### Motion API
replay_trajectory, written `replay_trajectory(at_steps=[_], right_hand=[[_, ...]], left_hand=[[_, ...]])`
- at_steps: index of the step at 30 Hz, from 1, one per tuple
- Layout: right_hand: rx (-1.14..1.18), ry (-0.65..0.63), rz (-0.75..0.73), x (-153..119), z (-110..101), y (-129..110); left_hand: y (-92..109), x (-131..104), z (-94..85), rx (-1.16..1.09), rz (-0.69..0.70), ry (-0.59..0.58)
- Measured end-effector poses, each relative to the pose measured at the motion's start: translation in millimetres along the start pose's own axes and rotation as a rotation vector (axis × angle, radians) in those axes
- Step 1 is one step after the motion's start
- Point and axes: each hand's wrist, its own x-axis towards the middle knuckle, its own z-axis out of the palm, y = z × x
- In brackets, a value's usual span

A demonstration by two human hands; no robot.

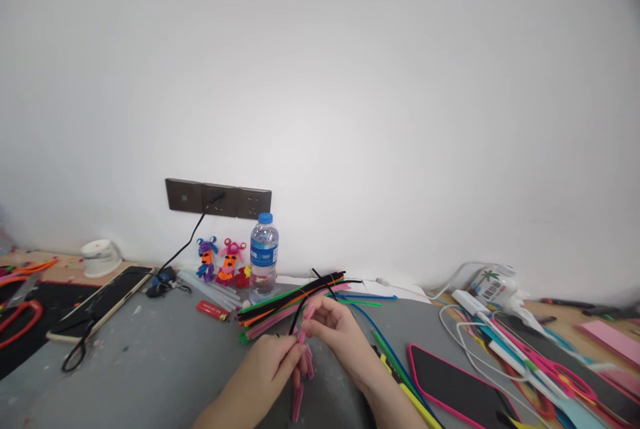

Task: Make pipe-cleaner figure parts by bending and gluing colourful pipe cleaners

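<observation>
Fingers pinched together, my left hand (273, 362) grips a bent pink pipe cleaner (297, 404), whose folded ends hang below the fingers. My right hand (336, 332) pinches the upper end of the same pink piece between thumb and forefinger. A black pipe cleaner (297, 316) sticks up beside the left fingertips; whether it is held or joined to the pink one, I cannot tell. Just behind the hands lies a bundle of pipe cleaners (285, 309) in black, orange, pink and green. Some of the pink piece is hidden by my fingers.
A water bottle (264, 259) stands behind the bundle, near two small pipe-cleaner figures (229, 262). To the right lie a pink-edged phone (457, 386), white cables and pink scissors (565, 376). Red-handled scissors (23, 322) and another phone (103, 302) are at left.
</observation>
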Motion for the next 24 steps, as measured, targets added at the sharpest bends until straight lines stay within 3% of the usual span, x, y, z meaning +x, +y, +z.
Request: replay_trajectory(at_steps=[10, 18, 24], right_hand=[[0.018, 0.023, -0.006, 1.6, 1.4, 2.5], [0.028, 0.007, 0.017, 1.3, 1.1, 2.3], [-0.027, -0.026, 0.039, 0.9, -0.2, 0.4]], left_hand=[[-7.4, 1.8, -1.8, 0.262, 0.053, 0.013], [1.9, 3.4, -2.5, 0.167, 0.040, 0.103], [-2.1, 3.8, -5.3, 0.140, 0.064, 0.066]])
